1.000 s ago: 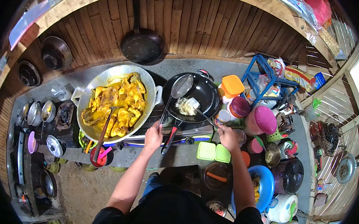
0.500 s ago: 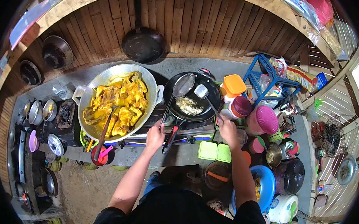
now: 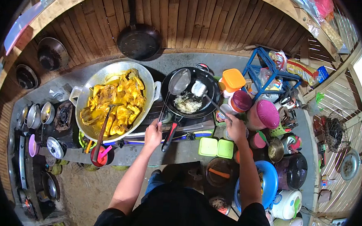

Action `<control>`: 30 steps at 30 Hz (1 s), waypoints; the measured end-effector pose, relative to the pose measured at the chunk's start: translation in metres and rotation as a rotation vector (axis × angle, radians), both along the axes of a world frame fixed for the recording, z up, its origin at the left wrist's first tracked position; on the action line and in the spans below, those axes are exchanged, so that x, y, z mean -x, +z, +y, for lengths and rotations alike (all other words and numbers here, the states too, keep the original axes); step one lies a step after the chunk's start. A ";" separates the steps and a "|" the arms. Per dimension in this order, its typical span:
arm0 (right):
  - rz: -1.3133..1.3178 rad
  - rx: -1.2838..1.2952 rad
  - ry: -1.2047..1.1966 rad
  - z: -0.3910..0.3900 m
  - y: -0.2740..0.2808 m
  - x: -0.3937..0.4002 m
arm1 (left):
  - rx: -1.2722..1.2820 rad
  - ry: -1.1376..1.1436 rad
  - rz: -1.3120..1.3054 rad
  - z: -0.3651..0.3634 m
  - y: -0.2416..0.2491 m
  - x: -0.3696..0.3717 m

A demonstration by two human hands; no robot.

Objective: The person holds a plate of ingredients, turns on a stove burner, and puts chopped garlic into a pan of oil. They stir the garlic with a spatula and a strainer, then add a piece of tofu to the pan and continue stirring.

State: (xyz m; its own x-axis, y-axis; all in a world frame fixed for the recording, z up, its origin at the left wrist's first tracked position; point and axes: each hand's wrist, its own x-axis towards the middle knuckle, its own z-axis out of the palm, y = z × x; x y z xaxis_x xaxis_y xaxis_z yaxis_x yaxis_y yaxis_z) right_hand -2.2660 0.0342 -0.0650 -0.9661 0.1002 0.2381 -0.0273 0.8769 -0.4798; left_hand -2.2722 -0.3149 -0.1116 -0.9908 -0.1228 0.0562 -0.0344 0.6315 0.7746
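Observation:
My left hand [image 3: 153, 133] is wrapped round the handle of a round strainer [image 3: 179, 82], whose head is over the left part of a black frying pan [image 3: 208, 108]. In my right hand [image 3: 235, 127] is the handle of a spatula [image 3: 198, 88], its pale flat blade inside the pan. Below both tools, a clump of pale shredded food [image 3: 187, 103] lies in the pan. The pan sits on a stove [image 3: 196, 130], and its black and red handle [image 3: 170, 136] points toward me, close to my left hand.
Left of the pan stands a large metal pot [image 3: 78, 111] of yellow chicken pieces [image 3: 124, 97], with a long-handled ladle [image 3: 105, 127] leaning in it. Lidded containers [image 3: 233, 79] and a blue rack [image 3: 269, 72] crowd the right side. Green boxes [image 3: 216, 147] lie at the counter's front edge.
The spatula blade has shifted slightly left and down toward the shredded food. The strainer has moved a little left, and the whole view has shifted slightly.

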 end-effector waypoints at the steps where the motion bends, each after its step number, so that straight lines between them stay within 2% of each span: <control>1: -0.001 0.001 -0.003 0.004 -0.006 0.002 | -0.012 0.005 0.017 0.000 0.000 -0.001; 3: -0.094 -0.176 -0.107 0.005 -0.009 0.005 | -0.038 -0.001 -0.013 0.000 -0.003 0.000; 6: -0.196 -0.244 -0.087 -0.003 0.002 0.001 | -0.062 0.008 -0.046 0.002 -0.004 -0.003; 9: -0.293 -0.235 -0.016 -0.018 0.029 -0.008 | -0.111 0.022 -0.076 0.005 -0.010 -0.005; 12: -0.318 -0.102 0.025 -0.020 0.019 -0.007 | -0.160 0.014 -0.075 0.007 -0.021 -0.007; 13: -0.317 -0.101 0.023 -0.018 0.010 -0.007 | -0.157 0.004 -0.049 0.007 -0.022 -0.008; 15: -0.178 0.057 0.143 -0.013 -0.005 -0.006 | -0.145 -0.008 -0.062 0.007 -0.022 -0.008; 19: -0.197 0.161 0.108 -0.007 -0.019 0.000 | -0.135 -0.016 -0.125 0.008 -0.018 -0.008; 21: 0.010 0.192 0.074 -0.008 -0.021 0.005 | -0.154 -0.005 -0.124 0.011 -0.016 -0.009; 25: -0.063 0.064 -0.099 -0.016 -0.005 0.012 | -0.215 -0.002 -0.114 0.011 -0.024 -0.006; 30: -0.099 0.017 -0.097 -0.026 -0.028 0.030 | -0.321 -0.010 -0.115 0.014 -0.037 -0.002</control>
State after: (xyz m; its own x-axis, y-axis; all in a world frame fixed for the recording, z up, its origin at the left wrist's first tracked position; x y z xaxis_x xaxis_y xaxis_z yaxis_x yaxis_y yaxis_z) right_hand -2.2958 0.0082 -0.0927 -0.9703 0.1975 0.1396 0.1054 0.8648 -0.4909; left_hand -2.2707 -0.3009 -0.1483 -0.9896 -0.1067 -0.0962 -0.1284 0.3567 0.9253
